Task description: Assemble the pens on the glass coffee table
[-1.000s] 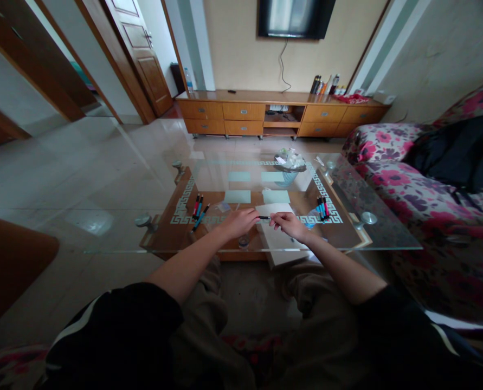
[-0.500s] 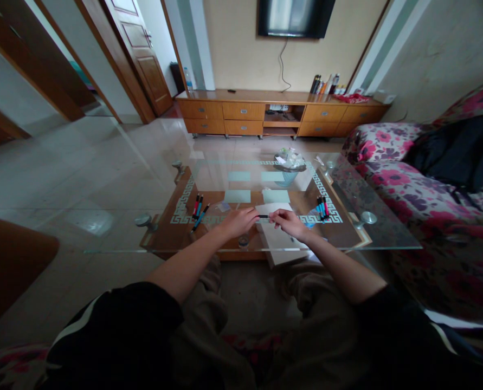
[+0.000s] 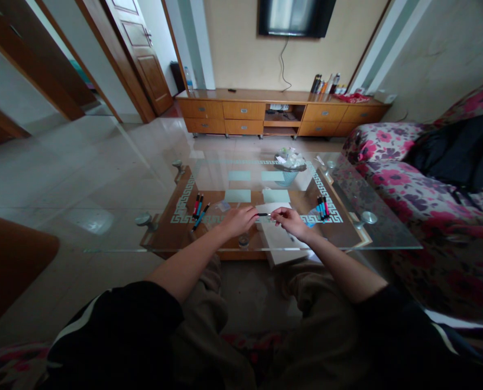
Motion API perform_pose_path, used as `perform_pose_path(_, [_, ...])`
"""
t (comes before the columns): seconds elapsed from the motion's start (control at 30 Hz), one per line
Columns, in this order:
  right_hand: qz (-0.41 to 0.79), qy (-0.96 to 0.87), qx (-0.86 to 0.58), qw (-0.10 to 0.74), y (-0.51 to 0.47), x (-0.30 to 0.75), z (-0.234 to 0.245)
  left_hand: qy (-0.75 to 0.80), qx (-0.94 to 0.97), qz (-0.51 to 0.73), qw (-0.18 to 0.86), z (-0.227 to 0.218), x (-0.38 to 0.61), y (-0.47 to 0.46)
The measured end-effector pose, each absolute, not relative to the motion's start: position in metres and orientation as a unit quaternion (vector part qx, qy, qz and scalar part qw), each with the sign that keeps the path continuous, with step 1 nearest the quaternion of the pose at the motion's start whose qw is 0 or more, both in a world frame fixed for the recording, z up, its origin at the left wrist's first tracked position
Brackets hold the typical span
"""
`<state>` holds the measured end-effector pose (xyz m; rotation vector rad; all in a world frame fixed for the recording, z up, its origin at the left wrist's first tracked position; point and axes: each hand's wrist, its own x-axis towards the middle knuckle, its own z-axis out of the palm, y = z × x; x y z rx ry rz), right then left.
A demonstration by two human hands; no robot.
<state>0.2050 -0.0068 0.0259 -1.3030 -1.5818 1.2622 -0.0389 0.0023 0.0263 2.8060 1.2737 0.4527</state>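
"As I sit here, pale tiled floor (image 3: 115,173) spreads round me, up to a cream far wall (image 3: 237,54); a flowered sofa (image 3: 412,184) stands on my right, and a long wooden cabinet (image 3: 245,112) runs along that wall."

"What's closer?"

"My glass table (image 3: 391,238), right before me. A dark television (image 3: 297,16) hangs beyond it."

"Anything marking the glass?"

"A key-pattern border (image 3: 180,219) round four pale rectangles (image 3: 237,196), with brown wood (image 3: 302,201) showing underneath."

"And lying on it?"

"A left bunch of pens (image 3: 199,207), one blue pen (image 3: 200,218) slanting, and a right bunch (image 3: 322,209) opposite."

"Your hands?"

"Both closed, over the near side. My left hand (image 3: 241,219) grips a slim black pen (image 3: 263,215), level between the two; my right hand (image 3: 288,222) pinches its pale end with thumb and fingertip."
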Motion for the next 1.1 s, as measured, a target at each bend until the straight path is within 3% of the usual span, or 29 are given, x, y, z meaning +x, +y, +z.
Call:
perform_pose_path(0.6, [0.402,-0.621,-0.527,0.418,0.009,0.222,0.006,0.425,0.892,0.153,-0.008,0.027,-0.04,0.002])
perform_pose_path(0.73, [0.268,-0.691,-0.577,0.343,0.01,0.24,0.017,0.431,0.889,0.156,-0.005,0.026,-0.041,0.002])
perform_pose_path(0.87, [0.104,-0.761,-0.604,0.211,0.006,0.256,0.031,0.431,0.889,0.153,-0.003,0.025,-0.041,0.002])
perform_pose_path(1.1, [0.0,-0.8,-0.595,0.078,0.005,0.264,0.039,0.43,0.89,0.154,-0.002,0.024,-0.042,0.002])
